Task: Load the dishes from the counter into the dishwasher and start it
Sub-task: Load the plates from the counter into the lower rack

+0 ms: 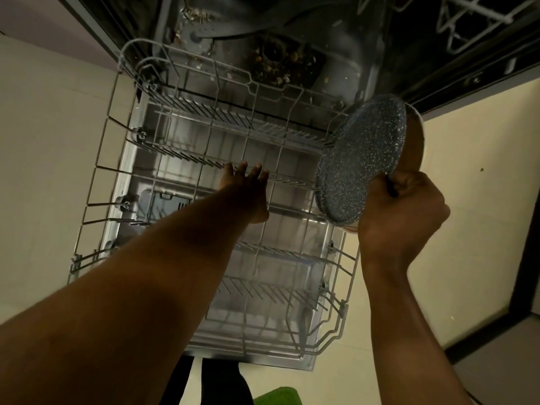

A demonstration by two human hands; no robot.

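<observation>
The dishwasher's lower wire rack (122, 185) is pulled out over the open door (263, 358), with rows of tines and no dishes in it. My left hand (248, 188) reaches into the middle of the rack, fingers spread, touching a tine row. My right hand (400, 211) grips the lower edge of a stack of plates at the rack's right side. The front plate is dark blue with white speckles (362, 159); behind it shows the rim of a brown plate (415, 141). The plates stand on edge, tilted, above the right rim of the rack.
The dishwasher tub (280, 62) lies beyond the rack, with food debris around its filter. The upper rack (482, 21) shows at the top right. Pale floor tiles surround the door. A green mat (277, 396) and dark clothing lie at the bottom edge.
</observation>
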